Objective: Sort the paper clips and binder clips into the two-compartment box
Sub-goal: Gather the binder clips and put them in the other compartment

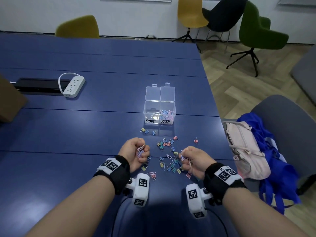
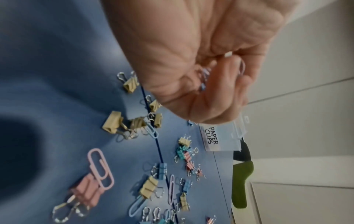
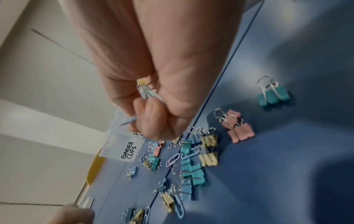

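A clear two-compartment box (image 1: 159, 106) stands open on the blue table (image 1: 85, 130), labelled BINDER CLIPS on the left and PAPER CLIPS on the right. Several pastel paper clips (image 1: 166, 112) lie in the right compartment; the left one looks empty. My left hand (image 1: 139, 151) grips a bunch of paper clips (image 1: 140, 150), seen between the curled fingers (image 2: 226, 84). My right hand (image 1: 186, 157) also grips paper clips (image 1: 182, 156), which poke out of the fist (image 3: 149, 94). Between the hands lie mixed binder clips (image 1: 171, 164) and loose paper clips (image 1: 169, 156).
Three binder clips (image 1: 147, 131) lie just in front of the box. A white power strip (image 1: 73, 86) sits far left by a cable slot. A pink bag (image 1: 244, 147) and blue cloth rest on a grey chair right of the table edge.
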A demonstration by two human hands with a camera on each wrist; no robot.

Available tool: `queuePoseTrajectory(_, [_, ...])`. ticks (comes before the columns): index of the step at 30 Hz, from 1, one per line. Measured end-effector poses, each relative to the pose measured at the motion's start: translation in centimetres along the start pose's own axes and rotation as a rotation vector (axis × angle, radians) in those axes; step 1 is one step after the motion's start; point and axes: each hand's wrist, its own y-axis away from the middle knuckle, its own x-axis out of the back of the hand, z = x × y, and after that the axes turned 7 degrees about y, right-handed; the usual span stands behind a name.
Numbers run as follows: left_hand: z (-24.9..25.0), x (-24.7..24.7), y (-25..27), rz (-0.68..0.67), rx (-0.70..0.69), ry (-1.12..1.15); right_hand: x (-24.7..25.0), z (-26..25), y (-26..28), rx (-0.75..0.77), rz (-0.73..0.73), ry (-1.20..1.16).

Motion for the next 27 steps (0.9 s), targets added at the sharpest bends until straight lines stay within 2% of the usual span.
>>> queuePoseTrajectory(6, [0.0,1.5,0.7,-0.007,-0.023,0.078,0.0,0.0,0.6,-0.072,-0.136,-0.117])
queuePoseTrajectory(9, [-0.2,1.9,0.8,-0.013,-0.019,0.024,-0.4,-0.4,0.4,-0.072,-0.116,-0.038])
queuePoseTrajectory(12, [-0.4,2.0,0.9,-0.018,-0.033,-0.058,-1.6,-1.3,-0.2,-0.010,0.007,0.326])
queuePoseTrajectory(14, [-0.5,2.0,0.9,-0.026,-0.036,-0.103,-2.5,-1.9,-0.7,0.043,0.114,0.807])
queuePoseTrajectory(16, [-0.6,2.1,0.8,-0.040,-0.023,-0.125,-3.5,-2.2,-1.2,0.131,0.154,1.287])
queuePoseTrajectory(18, [-0.6,2.2,0.7,-0.055,0.010,-0.119,-4.1,-2.0,-1.4,0.169,0.149,1.568])
queuePoseTrajectory(22, [-0.5,2.2,-0.3,-0.019,0.112,-0.156,-4.8,-1.0,-1.9,0.224,0.106,1.790])
queuePoseTrajectory(27, [-0.7,1.7,-1.6,0.142,0.029,-0.352,-5.1,-0.4,-2.7,0.201,0.090,1.848])
